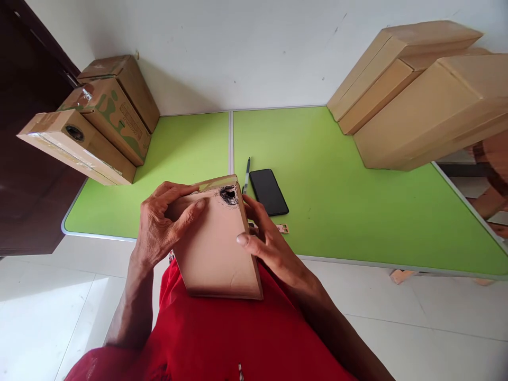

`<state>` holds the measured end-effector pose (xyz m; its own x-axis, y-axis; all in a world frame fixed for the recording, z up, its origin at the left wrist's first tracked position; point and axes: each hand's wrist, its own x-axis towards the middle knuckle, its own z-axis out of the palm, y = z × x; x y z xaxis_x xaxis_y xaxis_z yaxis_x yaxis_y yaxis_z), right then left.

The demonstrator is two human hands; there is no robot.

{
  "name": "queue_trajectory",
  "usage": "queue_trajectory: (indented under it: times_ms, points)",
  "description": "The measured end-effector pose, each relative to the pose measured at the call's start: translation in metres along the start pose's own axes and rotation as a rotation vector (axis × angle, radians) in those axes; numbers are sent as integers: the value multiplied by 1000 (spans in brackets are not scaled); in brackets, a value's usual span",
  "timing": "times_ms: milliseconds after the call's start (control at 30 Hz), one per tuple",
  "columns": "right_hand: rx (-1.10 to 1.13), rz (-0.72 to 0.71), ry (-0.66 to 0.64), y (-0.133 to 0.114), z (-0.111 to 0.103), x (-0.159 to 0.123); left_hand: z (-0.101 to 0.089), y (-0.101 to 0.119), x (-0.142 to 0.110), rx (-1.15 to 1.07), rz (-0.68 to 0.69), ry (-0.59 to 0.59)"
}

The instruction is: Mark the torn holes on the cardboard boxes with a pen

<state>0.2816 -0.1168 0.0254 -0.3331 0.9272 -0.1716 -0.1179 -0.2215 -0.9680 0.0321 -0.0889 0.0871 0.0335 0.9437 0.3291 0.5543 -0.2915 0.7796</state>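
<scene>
A cardboard box (216, 254) is held up in front of my red shirt, tilted, with its broad face toward me. Black scribbled ink surrounds a dark spot near its upper right corner. My left hand (169, 219) grips the upper left side, thumb on the face and fingers over the top edge. On the right edge, my right hand (265, 238) is closed around the box, thumb on the face and fingers behind. Just beyond the box, a pen (247, 172) and a black smartphone (269, 191) lie on the green table (317, 222).
Several cardboard boxes stand at the table's back left, one with green print (119, 116), another with a dark round mark (75, 133). More large boxes (420, 106) lean at the right. A small USB-like piece (282, 228) lies near my right hand. A white wall (254, 58) rises behind.
</scene>
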Motion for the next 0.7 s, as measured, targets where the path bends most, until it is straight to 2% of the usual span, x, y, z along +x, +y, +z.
queue_trajectory:
  times_ms: [133, 267, 400, 533, 700]
  points:
    - [-33, -84, 117, -13, 1, 17, 6, 10, 4, 38, 27, 1]
    - [-63, -117, 136, -25, 10, 36, 11, 22, 12, 198, 43, 44]
    - [-70, -138, 174, -26, 16, 35, 22, 29, 19, 207, 40, 63]
    - [-58, -125, 203, -23, 13, 27, 30, 38, 24, 300, -20, -3]
    - [-113, -153, 222, -12, 8, 27, 34, 57, 33, 461, -140, -182]
